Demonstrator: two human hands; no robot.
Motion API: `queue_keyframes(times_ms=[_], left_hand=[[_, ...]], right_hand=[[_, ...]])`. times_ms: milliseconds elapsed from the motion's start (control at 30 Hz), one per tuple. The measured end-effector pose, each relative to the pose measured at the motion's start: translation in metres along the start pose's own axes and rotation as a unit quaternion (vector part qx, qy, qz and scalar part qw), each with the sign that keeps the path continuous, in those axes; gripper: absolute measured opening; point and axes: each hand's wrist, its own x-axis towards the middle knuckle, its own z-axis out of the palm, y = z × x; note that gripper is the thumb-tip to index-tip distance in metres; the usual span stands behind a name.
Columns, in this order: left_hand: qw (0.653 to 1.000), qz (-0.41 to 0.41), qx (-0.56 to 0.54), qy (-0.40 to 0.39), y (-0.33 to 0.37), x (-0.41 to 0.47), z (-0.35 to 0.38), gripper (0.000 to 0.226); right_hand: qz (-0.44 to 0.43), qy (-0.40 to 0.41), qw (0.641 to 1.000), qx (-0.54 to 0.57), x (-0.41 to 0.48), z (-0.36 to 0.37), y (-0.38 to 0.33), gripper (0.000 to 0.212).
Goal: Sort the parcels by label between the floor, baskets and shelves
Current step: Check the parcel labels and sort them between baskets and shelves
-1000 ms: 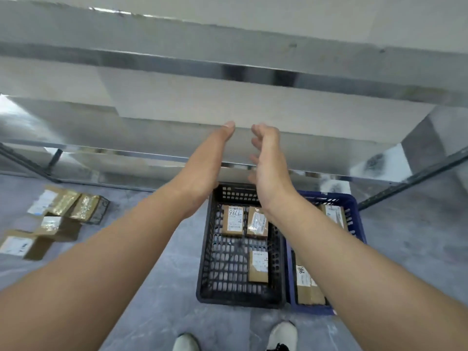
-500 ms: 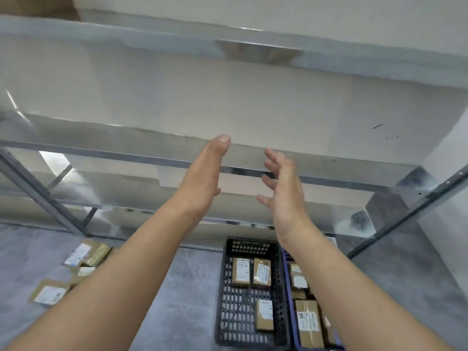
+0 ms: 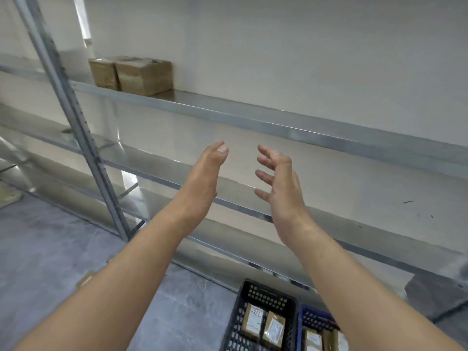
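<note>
Hands raised empty before shelving, left hand [image 3: 202, 178] flat with fingers together, right hand [image 3: 281, 183] spread; two cardboard parcels [image 3: 141, 74] on the upper shelf [image 3: 253, 117], labelled parcels [image 3: 255, 323] in the black basket [image 3: 268, 291]; probably light and stiff, best gripped across opposite sides.

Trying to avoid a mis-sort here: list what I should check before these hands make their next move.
1. Hands free: left hand and right hand hold nothing, fingers relaxed: ok.
2. Parcels to pick: two labelled parcels lie in the black basket: ok.
3. Label readable: the handwriting on the left parcel's label is blurred: cannot tell.
4. Blue basket contents: mostly cut off by the frame edge: cannot tell.
5. Shelved boxes steady: two stand side by side on the upper shelf: ok.
</note>
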Motion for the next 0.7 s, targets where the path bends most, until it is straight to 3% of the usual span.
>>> queue_keyframes(times_ms=[267, 333, 400, 500, 567, 700], left_hand=[[0.985, -0.036, 0.009, 0.169, -0.002, -0.060, -0.034, 0.065], [0.979, -0.043, 0.016, 0.201, -0.005, -0.079, -0.048, 0.058], [0.972, -0.051, 0.020, 0.229, -0.009, -0.097, -0.066, 0.065], [0.964, -0.067, 0.016, 0.257, -0.014, -0.121, -0.099, 0.037], [0.959, -0.075, 0.013, 0.274, -0.020, -0.131, -0.124, 0.030], [0.957, -0.098, 0.020, 0.272, -0.041, -0.146, -0.185, 0.070]], right_hand=[[-0.005, -0.161, 0.987, 0.006, -0.015, 0.044, 0.012, 0.081], [0.006, -0.193, 0.981, 0.013, -0.023, 0.062, 0.017, 0.075], [0.017, -0.214, 0.976, 0.021, -0.031, 0.082, 0.021, 0.070], [0.019, -0.235, 0.972, 0.020, -0.044, 0.119, 0.027, 0.063], [0.026, -0.246, 0.969, 0.025, -0.054, 0.146, 0.030, 0.063], [0.039, -0.250, 0.967, 0.040, -0.070, 0.207, 0.041, 0.060]])
